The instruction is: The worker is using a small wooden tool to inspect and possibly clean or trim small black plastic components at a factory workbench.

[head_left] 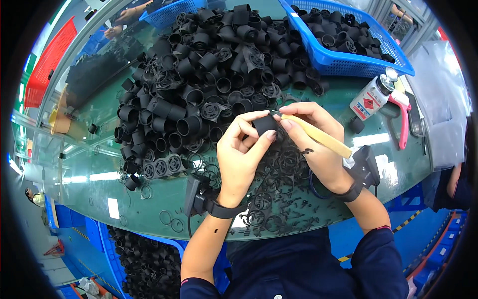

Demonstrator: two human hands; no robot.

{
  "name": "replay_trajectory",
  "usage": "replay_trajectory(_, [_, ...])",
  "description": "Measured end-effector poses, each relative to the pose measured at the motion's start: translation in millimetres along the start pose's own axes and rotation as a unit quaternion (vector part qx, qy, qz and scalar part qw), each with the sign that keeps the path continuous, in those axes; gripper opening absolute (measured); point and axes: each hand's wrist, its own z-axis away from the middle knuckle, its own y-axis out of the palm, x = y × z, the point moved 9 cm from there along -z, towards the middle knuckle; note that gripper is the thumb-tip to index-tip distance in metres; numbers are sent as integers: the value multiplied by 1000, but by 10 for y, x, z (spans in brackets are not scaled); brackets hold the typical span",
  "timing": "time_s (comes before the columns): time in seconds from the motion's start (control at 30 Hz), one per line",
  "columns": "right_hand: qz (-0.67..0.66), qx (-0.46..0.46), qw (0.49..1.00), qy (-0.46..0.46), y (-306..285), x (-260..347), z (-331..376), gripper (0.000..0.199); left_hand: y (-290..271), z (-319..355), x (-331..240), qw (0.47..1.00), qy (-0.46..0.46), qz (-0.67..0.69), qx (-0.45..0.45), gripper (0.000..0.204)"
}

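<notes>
Between the fingers and thumb of my left hand (238,157) is a black plastic cylinder cap (265,125), tilted above the table. My right hand (323,154) grips a tool with a flat yellow handle (318,134); its small dark tip meets the cap's upper right edge, and its exact kind is hard to make out. Beneath both hands lie thin black rings and small trimmed scraps (279,194). A big heap of similar black cylinder parts (199,84) spreads just beyond my left hand. Each wrist wears a black strap with a boxy device.
A blue basket (323,57) of black parts stands at the back right of the green table (149,209). Right of my hands are a pump-top bottle (371,97) and a pink-handled tool (402,119). Below the front edge, a blue bin (107,249) holds more parts.
</notes>
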Motion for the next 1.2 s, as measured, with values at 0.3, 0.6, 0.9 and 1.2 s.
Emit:
replay_trajectory(0.3, [-91,15,993,80,-5,-167,11,6,32,59,-314,945,183,-271,-34,23])
replay_trajectory(0.6, [-63,9,997,39,35,-168,39,7,71,95,-378,924,207,-320,-34,22])
replay_trajectory(0.9, [203,59,975,70,-42,-284,-55,8,108,113,-402,945,229,-233,8,24])
replay_trajectory(1.2, [66,117,990,46,-103,-72,-169,9,-28,-4,60,947,-119,298,14,17])
